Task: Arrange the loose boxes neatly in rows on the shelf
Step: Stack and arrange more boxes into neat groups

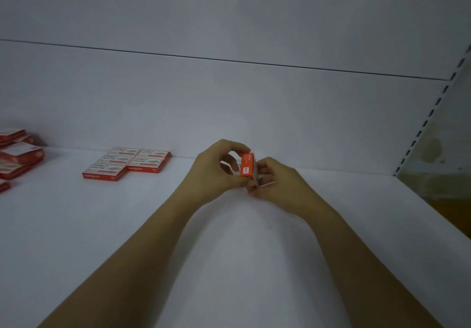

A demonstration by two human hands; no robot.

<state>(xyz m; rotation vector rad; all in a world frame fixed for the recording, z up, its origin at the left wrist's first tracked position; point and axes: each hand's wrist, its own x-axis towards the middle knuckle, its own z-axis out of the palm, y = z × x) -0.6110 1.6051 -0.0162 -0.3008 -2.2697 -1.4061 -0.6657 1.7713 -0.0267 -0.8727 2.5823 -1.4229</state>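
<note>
- The white shelf [229, 251] carries everything.
- Loose red boxes [20, 156] lie heaped at its far left.
- 5 flat boxes [127, 163] form 2 touching rows by the back wall.
- The left hand [216, 172] and right hand [277, 179] both pinch 1 small box [247, 165], held upright at mid-shelf.
- It is probably light, stiff cardboard, best held by its narrow sides.

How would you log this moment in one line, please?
left hand: grips box | right hand: grips box | shelf: five boxes aligned

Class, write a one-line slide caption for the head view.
Left hand and right hand hold a small red box at the white shelf, right of five boxes laid flat in rows.
</note>
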